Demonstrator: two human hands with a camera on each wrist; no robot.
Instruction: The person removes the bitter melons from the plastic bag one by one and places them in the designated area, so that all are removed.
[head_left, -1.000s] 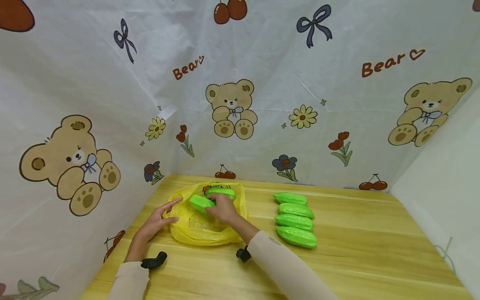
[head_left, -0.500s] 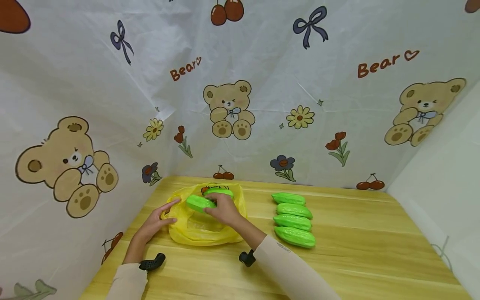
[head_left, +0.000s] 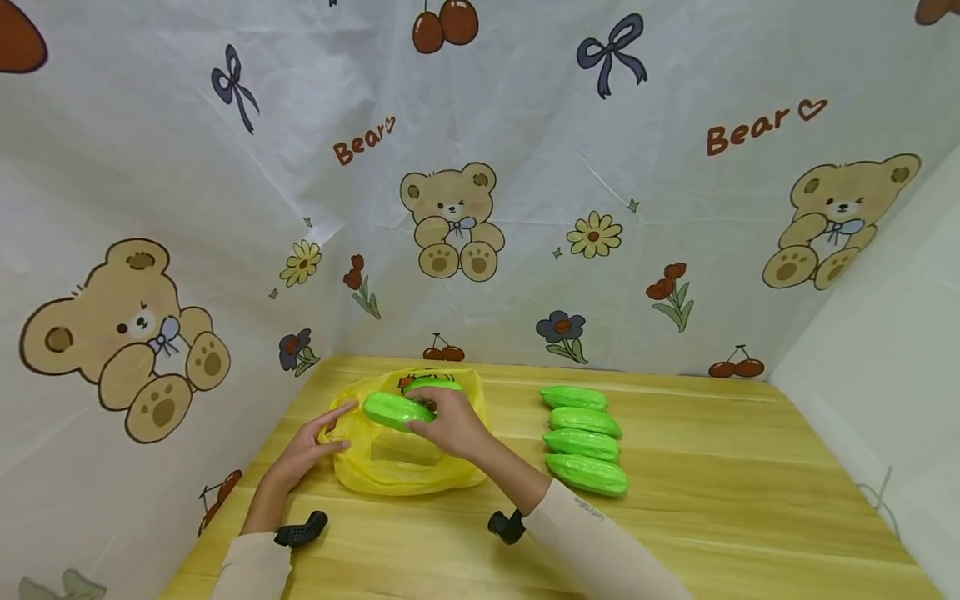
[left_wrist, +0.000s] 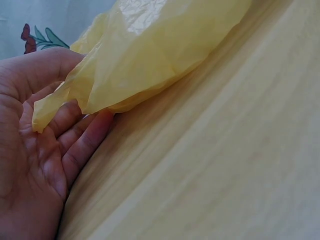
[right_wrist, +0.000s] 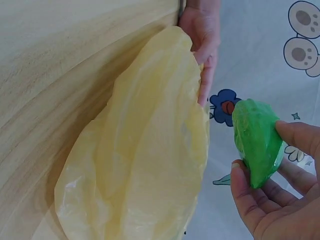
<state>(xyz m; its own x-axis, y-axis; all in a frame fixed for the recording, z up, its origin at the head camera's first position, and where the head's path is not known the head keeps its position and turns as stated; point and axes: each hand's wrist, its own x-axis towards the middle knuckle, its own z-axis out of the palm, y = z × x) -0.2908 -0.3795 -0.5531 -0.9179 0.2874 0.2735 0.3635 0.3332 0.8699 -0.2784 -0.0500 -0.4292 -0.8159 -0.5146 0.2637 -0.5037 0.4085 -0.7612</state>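
In the head view my right hand [head_left: 452, 423] grips a glossy bright green bitter melon [head_left: 394, 411], with lumpy ridges and a tapered end, over the mouth of a yellow plastic bag [head_left: 405, 475]. Thumb and fingertips clasp the melon [right_wrist: 257, 140] in the right wrist view. A second green melon [head_left: 433, 386] shows in the bag's far part, partly covered by the right hand. At the bag's left edge my left hand [head_left: 300, 454] holds its rim; the left wrist view has the bag's plastic [left_wrist: 150, 60] lying between the fingers.
Several more green melons [head_left: 583, 446] lie in a column on the wooden table [head_left: 720, 483], right of the bag. A white cloth [head_left: 525, 108] with printed bears hangs behind and at the left. A thin cable [head_left: 881, 500] lies by the right wall.
My right hand has drawn the green melon slightly left and toward me, away from the melon at the back of the bag. The left hand keeps its place on the rim.
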